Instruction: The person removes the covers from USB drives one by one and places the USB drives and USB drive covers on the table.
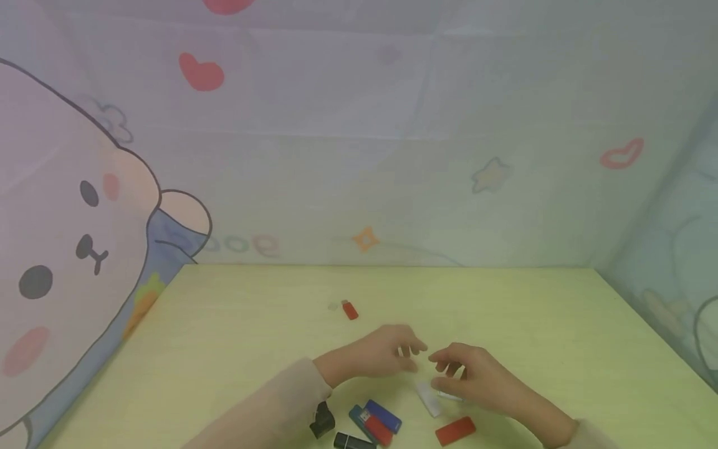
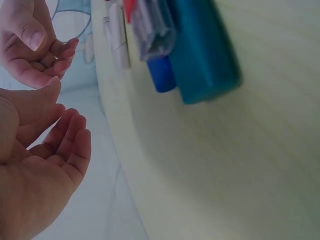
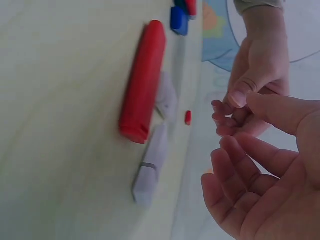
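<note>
My left hand and right hand hover over the table, fingertips facing each other across a small gap. Both have loosely bent fingers with nothing held. Below the right hand lie a white USB stick and a second white stick, partly covered by that hand. A red stick lies nearer the front; it appears large in the right wrist view. Beneath the left forearm, a red USB stick with its metal plug showing overlaps a teal stick, beside a blue stick.
Farther back on the pale yellow table lies a small red USB stick beside a small clear piece. At the front, a black stick and a black object sit by the left sleeve. A printed cloth hangs behind.
</note>
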`<state>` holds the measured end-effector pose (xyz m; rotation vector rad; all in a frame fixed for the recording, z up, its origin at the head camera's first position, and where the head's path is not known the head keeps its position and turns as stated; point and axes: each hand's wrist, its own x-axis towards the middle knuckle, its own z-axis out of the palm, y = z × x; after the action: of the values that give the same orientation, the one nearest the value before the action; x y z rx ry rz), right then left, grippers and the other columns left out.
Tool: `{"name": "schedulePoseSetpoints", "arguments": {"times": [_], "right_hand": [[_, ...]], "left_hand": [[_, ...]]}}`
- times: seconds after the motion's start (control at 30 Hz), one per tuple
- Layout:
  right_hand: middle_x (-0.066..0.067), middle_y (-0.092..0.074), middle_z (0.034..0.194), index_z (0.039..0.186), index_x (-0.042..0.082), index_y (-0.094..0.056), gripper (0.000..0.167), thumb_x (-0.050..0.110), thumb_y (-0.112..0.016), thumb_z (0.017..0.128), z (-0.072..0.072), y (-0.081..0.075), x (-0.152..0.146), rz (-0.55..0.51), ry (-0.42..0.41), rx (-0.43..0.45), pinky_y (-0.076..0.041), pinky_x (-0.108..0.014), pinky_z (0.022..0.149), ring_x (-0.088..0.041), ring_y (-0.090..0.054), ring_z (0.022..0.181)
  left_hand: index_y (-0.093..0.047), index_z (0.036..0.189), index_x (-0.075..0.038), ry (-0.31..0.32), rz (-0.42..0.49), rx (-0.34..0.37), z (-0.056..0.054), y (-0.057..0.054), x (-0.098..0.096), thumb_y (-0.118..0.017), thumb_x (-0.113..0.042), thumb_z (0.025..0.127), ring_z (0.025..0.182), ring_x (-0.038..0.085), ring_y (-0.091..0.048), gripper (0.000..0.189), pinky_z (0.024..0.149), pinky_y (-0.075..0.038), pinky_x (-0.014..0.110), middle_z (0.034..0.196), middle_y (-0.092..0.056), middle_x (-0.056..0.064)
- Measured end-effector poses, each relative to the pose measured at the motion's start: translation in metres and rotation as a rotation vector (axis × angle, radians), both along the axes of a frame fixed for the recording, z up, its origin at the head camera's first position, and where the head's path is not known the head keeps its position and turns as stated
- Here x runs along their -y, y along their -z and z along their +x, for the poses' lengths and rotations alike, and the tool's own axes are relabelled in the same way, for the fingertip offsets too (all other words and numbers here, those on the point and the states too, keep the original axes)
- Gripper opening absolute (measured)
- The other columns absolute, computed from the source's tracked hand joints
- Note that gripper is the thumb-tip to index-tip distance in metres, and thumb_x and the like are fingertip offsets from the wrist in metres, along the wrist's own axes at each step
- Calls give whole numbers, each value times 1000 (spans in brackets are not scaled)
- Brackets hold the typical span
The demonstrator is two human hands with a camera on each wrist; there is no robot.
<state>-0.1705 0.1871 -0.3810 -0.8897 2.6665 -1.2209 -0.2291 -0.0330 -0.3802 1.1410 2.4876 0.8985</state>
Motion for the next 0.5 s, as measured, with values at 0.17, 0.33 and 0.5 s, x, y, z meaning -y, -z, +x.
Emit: {"name": "schedulePoseSetpoints", "arguments": {"times": [0.17, 0.33, 0.5], "right_hand": [[-4, -66, 98, 111, -1, -65, 37, 26, -71, 87, -4, 8, 3, 42, -24, -1, -48, -26, 69, -12, -59, 85], [-2, -65, 99, 107, 1, -67, 40, 30, -76, 82, -7, 12, 3, 122, -10, 39, -50, -30, 74, -20, -59, 89], [-1, -64, 97, 105, 0, -68, 46, 33, -81, 75, -10, 14, 4, 147, -3, 62, -49, -29, 76, -20, -58, 90]], "left_hand": [[-67, 119, -5, 39, -40, -9, -4, 8, -3, -69, -6, 87, 91, 5, -58, 32, 78, -47, 15, 106, -64, 3], [-68, 116, -4, 75, -72, -47, -5, 14, -5, -70, -5, 84, 88, 4, -58, 31, 77, -46, 13, 102, -65, 3], [-69, 114, -4, 86, -103, -66, -7, 17, -7, -74, -6, 82, 85, 3, -58, 32, 76, -45, 12, 101, -66, 3]]}}
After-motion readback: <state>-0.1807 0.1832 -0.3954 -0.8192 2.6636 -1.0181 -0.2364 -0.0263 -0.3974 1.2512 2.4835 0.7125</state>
